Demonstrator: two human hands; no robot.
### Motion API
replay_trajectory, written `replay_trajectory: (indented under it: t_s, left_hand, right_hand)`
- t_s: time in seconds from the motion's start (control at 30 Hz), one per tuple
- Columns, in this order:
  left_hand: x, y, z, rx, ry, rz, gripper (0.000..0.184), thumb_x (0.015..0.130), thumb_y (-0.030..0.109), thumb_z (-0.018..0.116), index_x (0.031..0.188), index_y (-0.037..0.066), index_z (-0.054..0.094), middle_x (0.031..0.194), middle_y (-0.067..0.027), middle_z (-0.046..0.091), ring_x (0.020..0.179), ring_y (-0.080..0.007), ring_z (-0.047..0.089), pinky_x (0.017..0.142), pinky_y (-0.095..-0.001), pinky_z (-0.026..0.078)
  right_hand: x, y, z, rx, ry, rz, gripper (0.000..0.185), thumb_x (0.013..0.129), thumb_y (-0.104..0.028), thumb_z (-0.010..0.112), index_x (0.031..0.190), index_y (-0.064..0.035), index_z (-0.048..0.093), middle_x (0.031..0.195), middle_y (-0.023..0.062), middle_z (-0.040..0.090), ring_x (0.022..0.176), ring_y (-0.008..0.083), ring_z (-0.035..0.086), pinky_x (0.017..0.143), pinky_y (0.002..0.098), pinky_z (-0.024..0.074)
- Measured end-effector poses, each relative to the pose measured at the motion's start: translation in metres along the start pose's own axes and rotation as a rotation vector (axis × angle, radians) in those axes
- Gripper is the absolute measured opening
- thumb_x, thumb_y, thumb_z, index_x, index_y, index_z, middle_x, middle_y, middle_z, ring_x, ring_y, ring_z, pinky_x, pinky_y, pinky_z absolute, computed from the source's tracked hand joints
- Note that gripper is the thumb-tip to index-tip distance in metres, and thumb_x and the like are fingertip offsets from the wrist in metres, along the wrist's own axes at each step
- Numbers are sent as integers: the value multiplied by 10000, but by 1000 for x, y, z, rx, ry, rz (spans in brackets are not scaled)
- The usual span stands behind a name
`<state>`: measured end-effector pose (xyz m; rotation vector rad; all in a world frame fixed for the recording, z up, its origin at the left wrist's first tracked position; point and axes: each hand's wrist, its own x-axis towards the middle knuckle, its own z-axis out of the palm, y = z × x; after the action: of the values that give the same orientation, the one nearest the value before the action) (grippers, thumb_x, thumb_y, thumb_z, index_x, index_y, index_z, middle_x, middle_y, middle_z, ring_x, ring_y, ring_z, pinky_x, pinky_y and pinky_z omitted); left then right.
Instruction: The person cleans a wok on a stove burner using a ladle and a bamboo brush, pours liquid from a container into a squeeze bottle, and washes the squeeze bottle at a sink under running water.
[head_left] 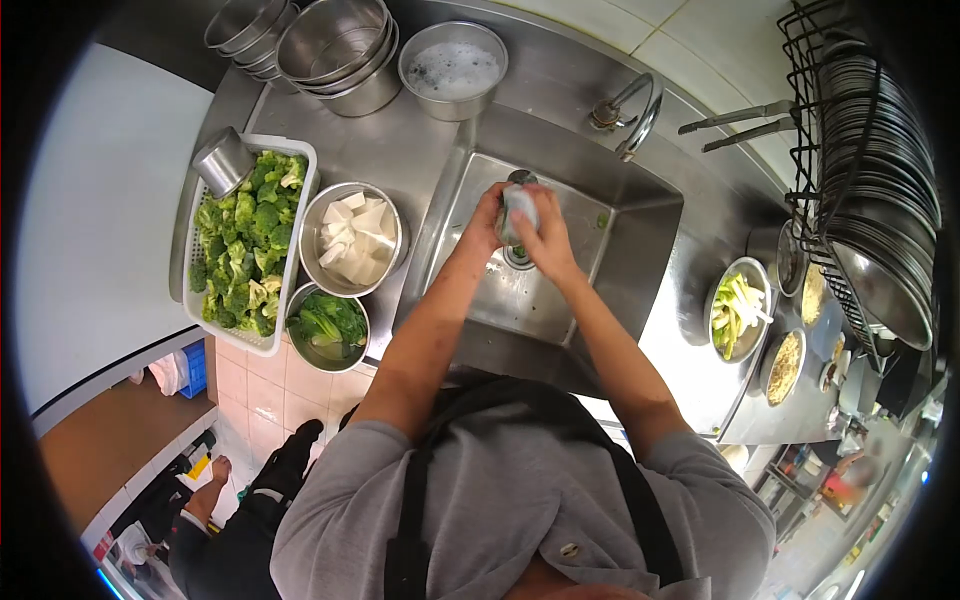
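Both hands are together over the steel sink (500, 325), above its drain. My left hand (487, 222) is closed on the side of a small cup-like item, glassy or metallic, with a dark end at the top. My right hand (545, 240) presses a pale whitish cloth or sponge (520, 212) against the same item, its fingers wrapped round. Motion blur and the fingers hide the item's exact shape. Small green scraps lie on the sink floor. The curved faucet (645, 122) stands at the sink's back right.
Left of the sink are a broccoli basket (307, 190), a tofu bowl (400, 245) and a leafy-greens bowl (364, 340). A foamy bowl (453, 70) and stacked bowls (335, 45) stand behind. Food bowls and a plate rack (800, 130) are at right. Another person (225, 530) is lower left.
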<state>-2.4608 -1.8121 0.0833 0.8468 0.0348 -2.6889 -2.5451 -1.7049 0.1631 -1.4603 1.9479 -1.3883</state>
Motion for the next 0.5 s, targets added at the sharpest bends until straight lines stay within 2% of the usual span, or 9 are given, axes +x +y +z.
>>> replay_trajectory:
  t_s: [0.03, 0.1, 0.17, 0.23, 0.27, 0.33, 0.4, 0.43, 0.5]
  left_hand:
    - [3, 4, -5, 0, -35, -45, 313, 938, 327, 637, 1103, 66, 688, 1023, -109, 742, 894, -283, 735, 827, -427, 620]
    - [12, 1, -13, -27, -135, -81, 293, 962, 340, 637, 1101, 88, 692, 1040, -92, 743, 910, -259, 732, 816, -413, 618]
    - [0, -10, 10, -30, -106, -16, 290, 986, 346, 627, 1105, 89, 692, 1053, -93, 742, 927, -253, 729, 814, -409, 617]
    - [7, -16, 6, 35, -91, 51, 304, 1022, 356, 603, 1121, 81, 687, 1075, -106, 734, 960, -250, 725, 826, -411, 616]
    - [13, -16, -2, 21, -72, 21, 308, 1023, 354, 599, 1128, 78, 685, 1076, -109, 732, 965, -254, 725, 834, -412, 616]
    - [28, -14, -19, -15, -33, -37, 316, 1023, 350, 591, 1141, 71, 682, 1079, -115, 729, 975, -260, 725, 851, -415, 616]
    - [5, -8, -11, 48, -121, -9, 339, 1025, 353, 579, 1175, 61, 662, 1093, -119, 725, 980, -274, 726, 868, -419, 620]
    - [-1, -5, -8, 51, -149, -16, 344, 1026, 360, 576, 1175, 62, 660, 1094, -120, 725, 973, -275, 727, 858, -418, 624]
    - [-6, -8, -5, 36, -150, -61, 345, 1023, 369, 587, 1172, 66, 657, 1090, -119, 725, 962, -274, 728, 834, -418, 631]
  right_hand:
    - [-10, -15, -1, -2, 7, -27, 402, 1013, -257, 594, 1293, 32, 598, 1227, 271, 599, 1154, 439, 587, 1031, 444, 459]
    - [-5, 9, -3, 67, 41, 51, 395, 1019, -257, 586, 1288, 32, 603, 1236, 277, 597, 1154, 445, 587, 1026, 442, 460]
    - [10, 41, 0, 9, 122, 218, 390, 1030, -264, 570, 1280, 33, 609, 1251, 294, 593, 1151, 466, 586, 1016, 455, 464]
    - [21, 45, -7, -44, 57, 276, 416, 1027, -288, 574, 1285, 37, 603, 1261, 307, 588, 1169, 476, 573, 1019, 465, 457]
    - [25, 45, -8, -68, 28, 302, 429, 1025, -300, 576, 1288, 39, 600, 1267, 313, 585, 1178, 481, 566, 1021, 470, 454]
    - [8, 16, -8, -119, 8, 162, 495, 997, -353, 618, 1299, 38, 587, 1276, 299, 585, 1211, 455, 555, 1049, 476, 434]
    - [-12, -7, -6, -171, -28, -28, 524, 977, -369, 646, 1304, 35, 582, 1280, 284, 587, 1224, 441, 549, 1064, 469, 425]
    - [-11, -17, -9, -156, -59, -55, 544, 946, -387, 687, 1282, 32, 598, 1298, 269, 582, 1200, 424, 575, 1061, 468, 438]
    - [4, 6, -10, -23, -44, 57, 545, 936, -399, 701, 1261, 29, 613, 1284, 272, 594, 1179, 416, 594, 1029, 459, 463]
